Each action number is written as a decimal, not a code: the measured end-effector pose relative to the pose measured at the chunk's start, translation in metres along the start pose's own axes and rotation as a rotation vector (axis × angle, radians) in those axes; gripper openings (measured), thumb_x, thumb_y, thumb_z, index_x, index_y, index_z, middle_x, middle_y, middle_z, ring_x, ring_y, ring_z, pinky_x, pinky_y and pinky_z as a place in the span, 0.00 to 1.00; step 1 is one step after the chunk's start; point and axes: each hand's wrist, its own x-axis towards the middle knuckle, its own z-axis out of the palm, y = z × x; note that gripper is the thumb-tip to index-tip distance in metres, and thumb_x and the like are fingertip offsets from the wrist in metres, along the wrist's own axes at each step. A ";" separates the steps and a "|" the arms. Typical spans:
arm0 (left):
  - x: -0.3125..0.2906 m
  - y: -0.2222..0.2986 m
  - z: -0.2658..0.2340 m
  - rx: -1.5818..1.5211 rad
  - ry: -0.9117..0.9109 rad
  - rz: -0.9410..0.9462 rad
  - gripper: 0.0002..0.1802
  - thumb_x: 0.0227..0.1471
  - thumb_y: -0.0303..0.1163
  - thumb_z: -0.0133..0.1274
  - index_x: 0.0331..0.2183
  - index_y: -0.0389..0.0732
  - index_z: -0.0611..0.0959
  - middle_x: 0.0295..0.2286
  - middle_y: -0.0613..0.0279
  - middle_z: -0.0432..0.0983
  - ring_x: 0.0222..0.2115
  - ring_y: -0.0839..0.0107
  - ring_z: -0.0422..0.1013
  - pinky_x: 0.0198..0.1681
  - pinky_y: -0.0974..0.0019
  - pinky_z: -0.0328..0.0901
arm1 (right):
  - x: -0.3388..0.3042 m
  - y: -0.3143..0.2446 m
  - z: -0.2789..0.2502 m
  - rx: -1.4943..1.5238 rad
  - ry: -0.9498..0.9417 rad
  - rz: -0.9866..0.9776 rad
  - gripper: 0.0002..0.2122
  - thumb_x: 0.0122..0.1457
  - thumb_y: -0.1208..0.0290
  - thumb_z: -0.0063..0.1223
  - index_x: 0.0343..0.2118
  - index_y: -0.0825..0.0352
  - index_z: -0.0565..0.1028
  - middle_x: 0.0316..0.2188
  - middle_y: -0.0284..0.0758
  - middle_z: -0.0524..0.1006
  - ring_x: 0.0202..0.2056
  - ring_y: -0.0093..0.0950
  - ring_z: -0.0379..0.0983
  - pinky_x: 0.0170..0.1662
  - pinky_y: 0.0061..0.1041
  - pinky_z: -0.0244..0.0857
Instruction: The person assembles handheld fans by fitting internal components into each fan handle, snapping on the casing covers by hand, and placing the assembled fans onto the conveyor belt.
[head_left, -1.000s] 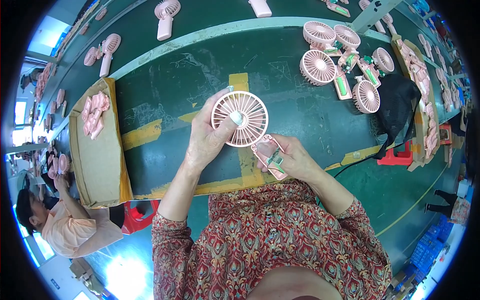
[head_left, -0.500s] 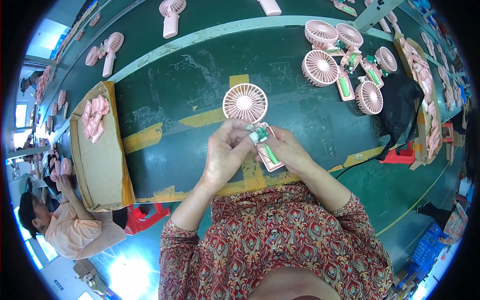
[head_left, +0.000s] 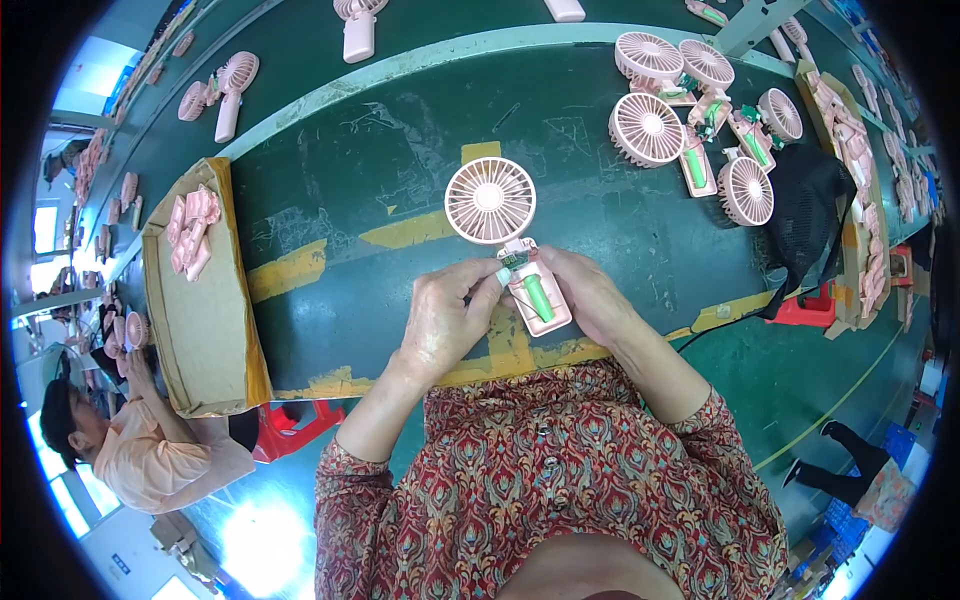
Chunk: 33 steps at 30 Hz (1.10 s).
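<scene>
A pink handheld fan (head_left: 511,203) lies in front of me with its round grille head pointing away. Its handle (head_left: 552,320) is an uncovered shell showing a green battery cell (head_left: 537,297) and a small green circuit board (head_left: 515,260) near the neck. My left hand (head_left: 448,312) pinches at the board's left side, beside a small whitish piece (head_left: 503,276). Along the handle's right edge rests my right hand (head_left: 590,297), its thumb by the top of the shell and its fingers curled round the side. Fingertips beneath the handle are hidden.
At the far right of the green table sits a group of similar opened fans (head_left: 648,130), beside a black mesh bag (head_left: 803,205). A cardboard tray (head_left: 200,345) with pink shell parts (head_left: 193,230) stands left. Another cardboard box (head_left: 848,150) is right. A co-worker (head_left: 150,450) sits at left.
Both hands have drawn slightly apart, uncovering the circuit board and battery. The board now lies flatter inside the handle. The view has shifted slightly.
</scene>
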 end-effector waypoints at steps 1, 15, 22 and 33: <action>0.000 -0.004 0.000 0.085 0.018 0.053 0.08 0.47 0.23 0.55 0.33 0.32 0.80 0.26 0.55 0.77 0.24 0.73 0.74 0.29 0.70 0.67 | 0.001 0.000 0.001 0.002 -0.001 0.001 0.18 0.63 0.58 0.39 0.40 0.71 0.70 0.32 0.37 0.75 0.31 0.24 0.74 0.34 0.19 0.70; -0.001 -0.014 0.006 0.182 0.001 0.080 0.05 0.49 0.23 0.50 0.31 0.33 0.77 0.23 0.52 0.75 0.23 0.61 0.73 0.28 0.66 0.66 | 0.006 0.003 0.001 -0.055 0.013 -0.012 0.19 0.62 0.59 0.40 0.44 0.72 0.68 0.34 0.36 0.75 0.33 0.20 0.73 0.35 0.17 0.68; 0.001 -0.017 0.008 0.247 0.010 0.116 0.04 0.49 0.24 0.50 0.30 0.33 0.76 0.24 0.52 0.74 0.24 0.58 0.73 0.28 0.64 0.66 | 0.004 0.003 0.001 -0.061 0.034 0.013 0.18 0.62 0.61 0.41 0.45 0.73 0.68 0.35 0.35 0.75 0.33 0.19 0.72 0.36 0.17 0.68; 0.001 -0.018 0.011 0.363 0.064 0.224 0.03 0.47 0.22 0.51 0.29 0.35 0.75 0.24 0.52 0.74 0.24 0.54 0.72 0.26 0.60 0.65 | 0.002 0.000 0.003 -0.092 0.014 0.013 0.17 0.63 0.62 0.39 0.44 0.73 0.69 0.36 0.34 0.74 0.34 0.17 0.71 0.37 0.16 0.66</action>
